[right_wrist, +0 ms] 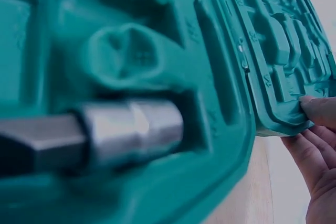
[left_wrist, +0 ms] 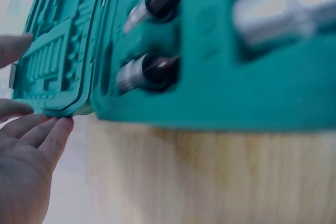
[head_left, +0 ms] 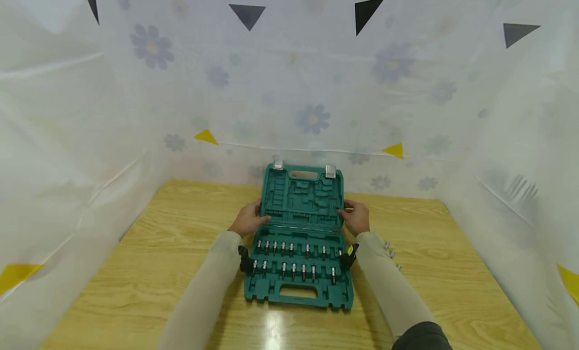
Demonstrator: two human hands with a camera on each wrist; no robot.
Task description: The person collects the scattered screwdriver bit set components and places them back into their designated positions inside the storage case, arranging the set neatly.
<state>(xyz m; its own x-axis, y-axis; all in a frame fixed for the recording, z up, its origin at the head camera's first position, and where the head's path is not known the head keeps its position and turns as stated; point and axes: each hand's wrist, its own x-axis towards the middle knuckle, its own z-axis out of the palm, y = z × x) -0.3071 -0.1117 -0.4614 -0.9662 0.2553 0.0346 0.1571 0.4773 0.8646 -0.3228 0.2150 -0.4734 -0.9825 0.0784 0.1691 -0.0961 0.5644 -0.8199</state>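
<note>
A green plastic tool case (head_left: 298, 291) stands unfolded on the table, its moulded lid (head_left: 304, 189) tilted up at the back. Two rows of metal bit sockets (head_left: 294, 270) sit in the lower half; a socket (right_wrist: 136, 129) shows large in the right wrist view. My left hand (head_left: 247, 220) holds the lid's left edge, fingers (left_wrist: 39, 135) behind it and thumb over the front. On the opposite edge my right hand (head_left: 356, 218) pinches the lid, with the thumb (right_wrist: 317, 109) on its inner face. Some slots in the lower half are vacant.
Several small metal pieces (head_left: 392, 254) lie on the wooden table (head_left: 149, 269) beside the right forearm, partly hidden by it. Pale patterned sheeting (head_left: 271, 88) encloses the back and sides. Two metal latches (head_left: 330, 171) stick up from the lid's top edge.
</note>
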